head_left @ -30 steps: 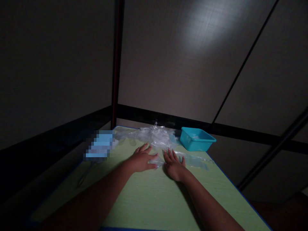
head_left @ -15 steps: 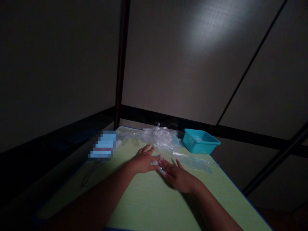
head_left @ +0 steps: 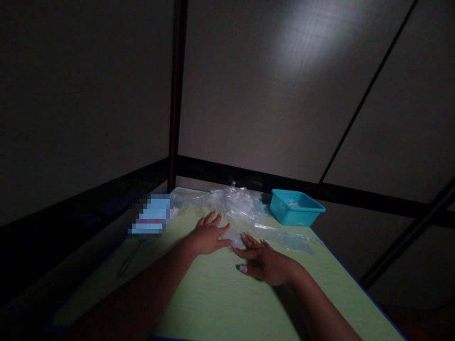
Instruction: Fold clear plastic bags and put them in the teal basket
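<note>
My left hand (head_left: 207, 235) lies flat on the green table (head_left: 220, 303) with its fingers spread, its thumb on a small clear plastic sheet (head_left: 236, 236). My right hand (head_left: 262, 260) rests just right of it, palm down, fingers stretched toward the same sheet and touching its near edge. Neither hand grips anything. The room is dim, so the sheet's outline is faint.
A crumpled heap of clear plastic (head_left: 231, 201) lies at the table's far end. A teal tub (head_left: 295, 207) stands at the far right corner. A flat clear bag (head_left: 287, 237) lies in front of it. A blurred blue item (head_left: 152, 217) sits at the far left edge.
My right hand has slid back toward me and to the right across the sheet. My left hand has stayed flat in almost the same place.
</note>
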`<act>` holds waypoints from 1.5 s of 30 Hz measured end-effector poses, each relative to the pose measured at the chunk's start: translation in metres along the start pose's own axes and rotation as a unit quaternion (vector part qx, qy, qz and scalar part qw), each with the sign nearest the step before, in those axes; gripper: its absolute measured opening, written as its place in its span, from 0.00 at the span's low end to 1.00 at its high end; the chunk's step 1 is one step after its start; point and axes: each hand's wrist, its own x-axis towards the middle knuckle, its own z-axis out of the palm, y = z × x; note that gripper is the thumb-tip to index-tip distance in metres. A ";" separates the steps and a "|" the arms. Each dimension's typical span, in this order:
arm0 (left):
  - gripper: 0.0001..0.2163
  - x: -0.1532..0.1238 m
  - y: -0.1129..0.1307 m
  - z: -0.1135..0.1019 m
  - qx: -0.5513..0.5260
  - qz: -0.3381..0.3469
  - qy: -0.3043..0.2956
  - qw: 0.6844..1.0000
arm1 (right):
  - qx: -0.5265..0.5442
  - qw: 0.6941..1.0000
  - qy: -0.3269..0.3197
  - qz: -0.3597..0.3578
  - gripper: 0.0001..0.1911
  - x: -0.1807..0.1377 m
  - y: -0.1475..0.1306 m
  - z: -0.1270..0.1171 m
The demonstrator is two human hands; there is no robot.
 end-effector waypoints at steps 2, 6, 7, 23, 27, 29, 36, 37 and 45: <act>0.29 -0.001 0.002 -0.003 0.011 -0.011 0.030 0.999 | -0.002 1.000 -0.002 0.002 0.32 0.001 0.001 0.001; 0.26 -0.007 0.020 -0.011 -0.029 0.079 0.042 0.996 | 0.004 1.000 0.014 -0.008 0.33 0.001 0.003 0.003; 0.26 -0.009 0.027 -0.012 -0.049 0.121 0.015 0.991 | 0.007 1.000 0.019 -0.013 0.32 0.001 0.003 0.003; 0.25 -0.014 0.032 -0.008 -0.048 0.101 -0.080 0.990 | 0.028 0.999 0.019 -0.020 0.29 0.001 0.003 0.003; 0.27 -0.011 0.026 -0.003 -0.021 0.063 -0.055 0.996 | 0.030 0.999 0.013 -0.008 0.31 0.000 0.001 0.002; 0.29 -0.009 0.022 -0.001 -0.006 0.039 -0.039 0.998 | 0.031 0.999 0.011 -0.005 0.31 -0.001 0.000 0.001; 0.26 -0.009 0.018 -0.009 0.004 0.005 0.013 1.000 | 0.033 0.999 0.013 -0.001 0.30 -0.001 0.000 0.001; 0.24 -0.009 0.020 -0.010 -0.007 0.026 0.008 1.000 | 0.034 0.999 0.012 0.000 0.30 -0.001 0.000 0.001; 0.23 -0.010 0.021 -0.011 -0.019 0.023 -0.029 0.999 | 0.037 0.999 0.013 -0.015 0.31 -0.002 0.001 0.001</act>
